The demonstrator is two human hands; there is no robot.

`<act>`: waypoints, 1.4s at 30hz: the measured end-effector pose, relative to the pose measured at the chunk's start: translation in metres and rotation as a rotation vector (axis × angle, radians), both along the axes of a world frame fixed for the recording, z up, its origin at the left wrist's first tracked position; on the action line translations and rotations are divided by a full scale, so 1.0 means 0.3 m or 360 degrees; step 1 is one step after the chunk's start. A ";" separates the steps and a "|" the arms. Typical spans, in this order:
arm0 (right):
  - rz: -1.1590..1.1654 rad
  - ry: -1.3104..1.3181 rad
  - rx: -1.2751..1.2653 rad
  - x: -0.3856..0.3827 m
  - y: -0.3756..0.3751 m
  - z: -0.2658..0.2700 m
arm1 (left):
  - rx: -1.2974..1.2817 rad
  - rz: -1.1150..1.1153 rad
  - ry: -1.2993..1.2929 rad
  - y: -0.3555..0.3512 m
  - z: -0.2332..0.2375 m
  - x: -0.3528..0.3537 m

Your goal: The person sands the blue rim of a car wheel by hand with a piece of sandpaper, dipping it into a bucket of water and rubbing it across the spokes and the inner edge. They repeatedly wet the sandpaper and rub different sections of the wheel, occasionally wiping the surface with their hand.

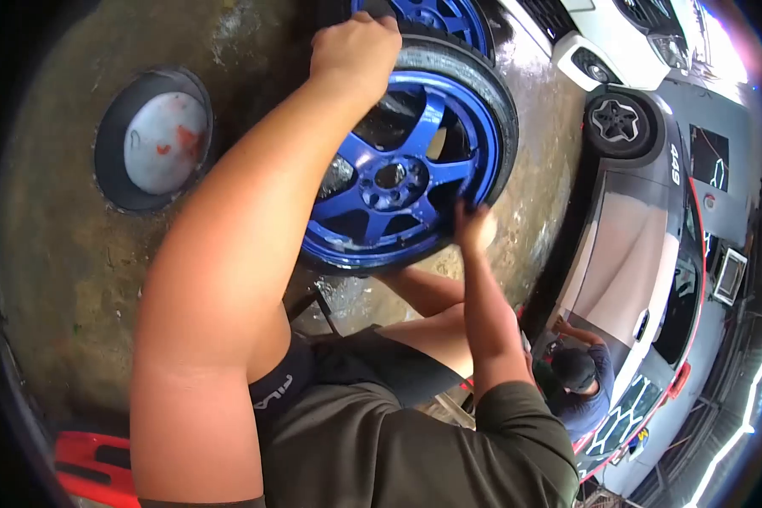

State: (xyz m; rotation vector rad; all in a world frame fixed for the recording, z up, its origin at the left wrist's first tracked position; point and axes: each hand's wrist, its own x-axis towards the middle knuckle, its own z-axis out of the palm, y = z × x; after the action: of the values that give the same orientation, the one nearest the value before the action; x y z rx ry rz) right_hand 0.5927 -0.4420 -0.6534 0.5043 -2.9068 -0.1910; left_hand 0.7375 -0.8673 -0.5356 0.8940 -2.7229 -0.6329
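Cannot tell closure of bare left hand (pixel 357 52) or blurred right hand (pixel 477 229). Between them, glossy blue spoked metal wheel (pixel 436 173) in wet-looking black rubber tyre (pixel 501 110). Could slip if held loosely.

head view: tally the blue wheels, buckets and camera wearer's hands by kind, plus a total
Blue wheels: 2 (near wheel, far wheel)
Buckets: 1 (grey bucket)
Camera wearer's hands: 2 (left hand, right hand)
Total: 5

Two blue wheels (pixel 398 180) (pixel 432 17), one bucket (pixel 113 148)
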 end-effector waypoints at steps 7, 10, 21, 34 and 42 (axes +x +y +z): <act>0.0058 -0.0021 0.0025 -0.103 -0.207 0.188 | -0.0089 0.0014 0.0005 0.005 -0.031 -0.011; 0.0100 -0.0116 0.0002 0.042 0.044 0.022 | -0.0016 -0.0032 -0.0036 -0.008 -0.001 -0.002; 0.0065 -0.0205 -0.0070 -0.049 -0.059 0.091 | -0.0102 0.0023 0.0029 -0.019 -0.003 -0.003; 0.0045 -0.0033 -0.0103 -0.093 -0.185 0.164 | -0.0076 -0.0008 0.0052 0.012 -0.024 -0.013; -0.0068 -0.0119 -0.0026 -0.101 -0.183 0.164 | -0.0036 -0.0020 -0.0022 -0.004 -0.004 -0.013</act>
State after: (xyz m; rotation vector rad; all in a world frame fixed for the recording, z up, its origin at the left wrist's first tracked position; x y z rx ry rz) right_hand 0.5624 -0.4970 -0.6042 0.4568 -2.9911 -0.1578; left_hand 0.7335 -0.8685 -0.5369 0.8800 -2.7444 -0.5988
